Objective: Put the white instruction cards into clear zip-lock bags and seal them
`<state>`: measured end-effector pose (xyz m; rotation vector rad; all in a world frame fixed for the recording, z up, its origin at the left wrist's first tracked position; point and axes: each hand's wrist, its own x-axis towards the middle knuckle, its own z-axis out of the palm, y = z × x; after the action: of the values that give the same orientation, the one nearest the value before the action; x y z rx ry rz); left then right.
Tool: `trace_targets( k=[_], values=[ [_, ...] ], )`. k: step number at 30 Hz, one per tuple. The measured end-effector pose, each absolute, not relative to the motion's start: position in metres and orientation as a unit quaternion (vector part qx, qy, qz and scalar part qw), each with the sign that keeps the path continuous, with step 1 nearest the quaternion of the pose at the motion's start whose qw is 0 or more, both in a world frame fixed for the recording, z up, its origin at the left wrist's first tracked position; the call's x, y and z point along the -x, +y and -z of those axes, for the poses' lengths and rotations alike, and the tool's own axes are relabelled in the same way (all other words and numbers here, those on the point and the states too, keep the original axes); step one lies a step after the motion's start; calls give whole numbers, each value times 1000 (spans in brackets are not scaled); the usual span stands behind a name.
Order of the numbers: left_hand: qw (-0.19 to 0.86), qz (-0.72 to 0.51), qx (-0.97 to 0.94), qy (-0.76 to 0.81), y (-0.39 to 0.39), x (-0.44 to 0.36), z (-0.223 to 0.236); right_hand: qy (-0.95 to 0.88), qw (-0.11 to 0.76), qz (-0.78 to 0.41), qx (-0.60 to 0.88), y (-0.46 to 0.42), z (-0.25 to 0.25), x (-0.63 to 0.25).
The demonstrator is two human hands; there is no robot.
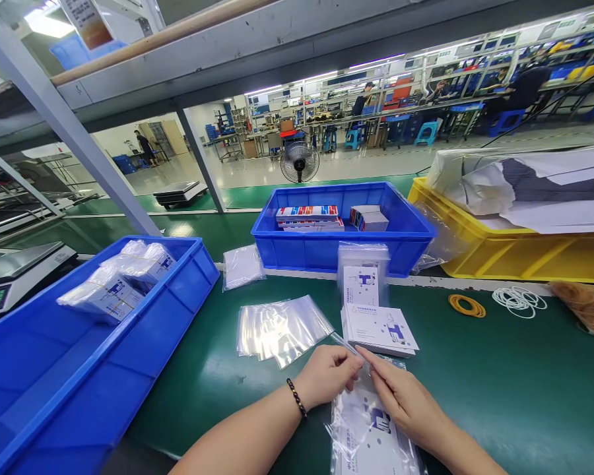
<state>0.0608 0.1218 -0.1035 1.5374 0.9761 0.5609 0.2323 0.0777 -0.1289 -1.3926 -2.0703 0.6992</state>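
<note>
My left hand (pixel 329 375) has its fingers curled closed on the top edge of a clear plastic bag, and a bead bracelet circles the wrist. From the other side my right hand (pixel 408 399) grips the same edge, index finger stretched along it and thumb below. A white printed booklet (pixel 376 452) with a blue picture lies in or under the clear plastic below my hands; layers overlap, so I cannot tell which. Just beyond my fingertips rests a stack of similar booklets (pixel 376 326). To the left, empty clear bags (pixel 282 326) are fanned out on the green table.
A blue bin (pixel 178 300) at left holds bundled bagged booklets (pixel 111 293). Another blue bin (pixel 344 245) at the back contains printed stacks. Bagged booklets (pixel 363 274) lean before it. At right are a yellow bin (pixel 519 254), yellow rubber bands (pixel 466 305) and white bands (pixel 519 302).
</note>
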Motion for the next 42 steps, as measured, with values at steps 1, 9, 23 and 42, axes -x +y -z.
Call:
trace_targets(
  k=[1,9,23,42],
  values=[
    [620,-237,-608,435,123,-62,105,-775,282,-242,512,78,131,-232],
    [685,-282,-507,440,123,-67,102,-771,312,-236,504,75,116,-226],
    [563,-243,-680,403,111,-66,101,-771,291,-278,493,73,101,-218],
    [671,-217,-601,376,113,-64,105,-743,271,-385,476,76,91,-224]
  ],
)
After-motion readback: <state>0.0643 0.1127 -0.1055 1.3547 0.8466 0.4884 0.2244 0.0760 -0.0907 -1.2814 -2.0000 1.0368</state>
